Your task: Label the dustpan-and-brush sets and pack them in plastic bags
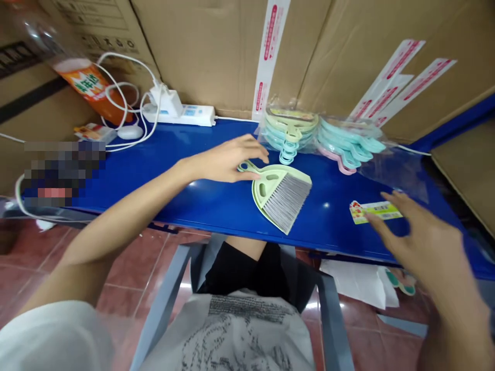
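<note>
A light green dustpan [307,178] lies on the blue table, with a small green brush [286,201] with grey bristles nested in it. My left hand [232,157] is at their handle end, thumb and fingers apart around the handle; the thumb tip appears to touch the green plastic. On the right, a yellow-green printed label card [381,210] lies flat. My right hand [421,237] hovers at its near right side, slightly blurred, with thumb and fingers spread over the card's edge; whether they touch it I cannot tell.
Bagged green and blue dustpan sets [292,129] sit at the back, beside stacked blue and pink ones [348,141]. A white power strip [199,115], looped cables and an orange drink bottle [91,87] stand back left. Cardboard boxes [216,51] wall the rear.
</note>
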A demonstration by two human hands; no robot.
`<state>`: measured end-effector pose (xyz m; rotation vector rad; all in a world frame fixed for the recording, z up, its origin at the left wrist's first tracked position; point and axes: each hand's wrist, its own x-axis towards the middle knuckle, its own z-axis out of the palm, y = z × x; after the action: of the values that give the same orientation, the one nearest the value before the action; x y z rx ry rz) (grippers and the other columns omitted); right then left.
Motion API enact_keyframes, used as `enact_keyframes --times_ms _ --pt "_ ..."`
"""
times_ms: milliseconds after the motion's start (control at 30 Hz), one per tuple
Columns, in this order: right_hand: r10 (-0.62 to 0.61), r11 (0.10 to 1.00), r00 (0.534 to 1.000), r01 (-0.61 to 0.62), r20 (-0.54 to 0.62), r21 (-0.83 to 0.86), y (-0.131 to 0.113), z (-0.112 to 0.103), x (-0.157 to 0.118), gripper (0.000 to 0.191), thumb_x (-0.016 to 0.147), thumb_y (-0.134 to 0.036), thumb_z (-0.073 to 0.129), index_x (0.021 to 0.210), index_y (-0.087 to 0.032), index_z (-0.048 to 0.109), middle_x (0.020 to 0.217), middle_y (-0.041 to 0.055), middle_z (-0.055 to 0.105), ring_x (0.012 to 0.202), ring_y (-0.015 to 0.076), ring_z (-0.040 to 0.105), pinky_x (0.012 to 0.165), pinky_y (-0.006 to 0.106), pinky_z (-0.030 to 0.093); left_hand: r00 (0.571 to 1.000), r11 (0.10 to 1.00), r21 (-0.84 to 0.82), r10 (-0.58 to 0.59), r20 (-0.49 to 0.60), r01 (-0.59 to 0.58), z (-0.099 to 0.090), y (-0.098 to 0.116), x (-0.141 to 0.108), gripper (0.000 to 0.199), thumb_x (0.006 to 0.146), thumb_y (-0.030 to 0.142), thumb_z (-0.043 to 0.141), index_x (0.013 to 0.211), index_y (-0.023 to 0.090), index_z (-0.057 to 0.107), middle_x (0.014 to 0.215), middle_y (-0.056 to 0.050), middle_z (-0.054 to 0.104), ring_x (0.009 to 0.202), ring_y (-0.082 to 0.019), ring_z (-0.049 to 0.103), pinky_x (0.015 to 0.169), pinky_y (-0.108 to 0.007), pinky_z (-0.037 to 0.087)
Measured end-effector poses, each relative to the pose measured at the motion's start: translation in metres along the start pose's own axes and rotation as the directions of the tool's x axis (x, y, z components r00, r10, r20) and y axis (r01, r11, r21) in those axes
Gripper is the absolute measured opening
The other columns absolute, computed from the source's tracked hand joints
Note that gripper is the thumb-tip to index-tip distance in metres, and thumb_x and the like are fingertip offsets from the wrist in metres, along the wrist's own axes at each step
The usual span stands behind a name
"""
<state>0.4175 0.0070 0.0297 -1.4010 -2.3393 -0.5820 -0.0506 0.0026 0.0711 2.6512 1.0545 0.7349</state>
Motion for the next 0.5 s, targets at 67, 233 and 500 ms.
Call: enact_keyframes --times_ms 67,233,500 --pt "-0.080 0.997 0.996 0.080 -0.035 -0.012 -0.010 0.017 -0.007 0.052 0.114 -0.050 0.053 0.136 -0.008 0.074 0.114 0.0199 0.083 0.088 0.0283 0.082 0.070 0.035 0.060 0.996 0.998 -0.040 -0.051 0.070 0.054 0.016 -0.017 0.007 0.042 0.102 0.052 0.072 0.127 0.019 0.078 0.135 -0.015 0.077 0.132 -0.032 0.066 0.115 -0.049 0.049" --pt "-0.196 0.978 0.975 0.202 -0.107 0.055 -0.029 0.030 -0.021 0.031 0.110 -0.021 0.058 0.132 -0.014 0.079 0.121 0.0138 0.084 0.097 0.0280 0.085 0.068 0.033 0.059 0.977 0.943 -0.260 -0.189 0.095 0.208 0.035 -0.039 0.010 0.033 0.098 0.042 0.077 0.121 0.018 0.081 0.124 -0.013 0.080 0.113 -0.026 0.073 0.100 -0.038 0.054" --pt "-0.108 0.915 0.944 0.217 -0.311 0.341 -0.092 0.015 0.006 0.043 0.101 -0.009 0.067 0.140 -0.026 0.075 0.128 0.0059 0.083 0.108 0.0270 0.084 0.099 0.040 0.069 0.908 0.741 -0.533 -0.393 0.148 0.408 0.033 -0.052 -0.011 0.048 0.088 0.048 0.089 0.123 0.015 0.080 0.123 -0.013 0.082 0.112 -0.023 0.076 0.101 -0.035 0.057"
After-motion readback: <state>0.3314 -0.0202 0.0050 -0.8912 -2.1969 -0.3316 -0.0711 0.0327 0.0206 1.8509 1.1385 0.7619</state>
